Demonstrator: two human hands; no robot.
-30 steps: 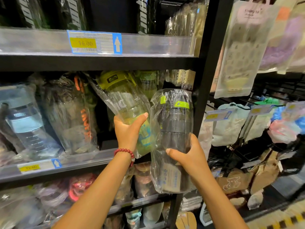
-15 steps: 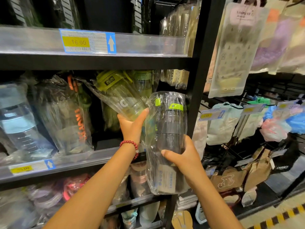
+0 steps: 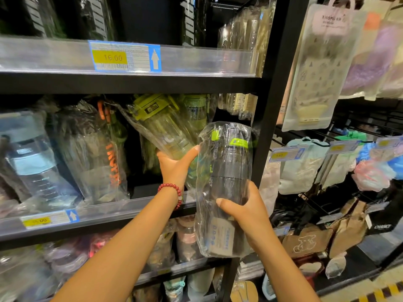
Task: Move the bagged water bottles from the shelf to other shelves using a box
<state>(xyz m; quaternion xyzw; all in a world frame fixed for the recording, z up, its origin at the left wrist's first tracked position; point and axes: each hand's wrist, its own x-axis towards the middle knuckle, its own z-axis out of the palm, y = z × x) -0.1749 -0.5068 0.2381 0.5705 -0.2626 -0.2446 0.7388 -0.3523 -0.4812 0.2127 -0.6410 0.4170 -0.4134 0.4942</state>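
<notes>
My right hand point(image 3: 248, 211) grips a dark grey bagged bottle point(image 3: 226, 171) with a lime-green cap, held upright in front of the middle shelf's right end. My left hand point(image 3: 174, 165), a red bead bracelet on its wrist, holds a green bagged bottle point(image 3: 161, 125) that leans to the left on the middle shelf point(image 3: 135, 211). More bagged bottles stand further left on that shelf: one with orange lettering point(image 3: 98, 153) and a blue-capped clear one point(image 3: 32, 162). No box is in view.
A black upright post point(image 3: 270, 118) bounds the shelf on the right. The upper shelf point(image 3: 196, 59) carries a 16.00 price tag. Bagged goods hang on hooks to the right point(image 3: 311, 66). More bagged bottles fill the lower shelf point(image 3: 65, 258). Yellow-striped floor shows at the bottom right.
My left hand has slid the green bottle deeper and leftward onto the shelf. The grey bottle in my right hand has stayed nearly where it was.
</notes>
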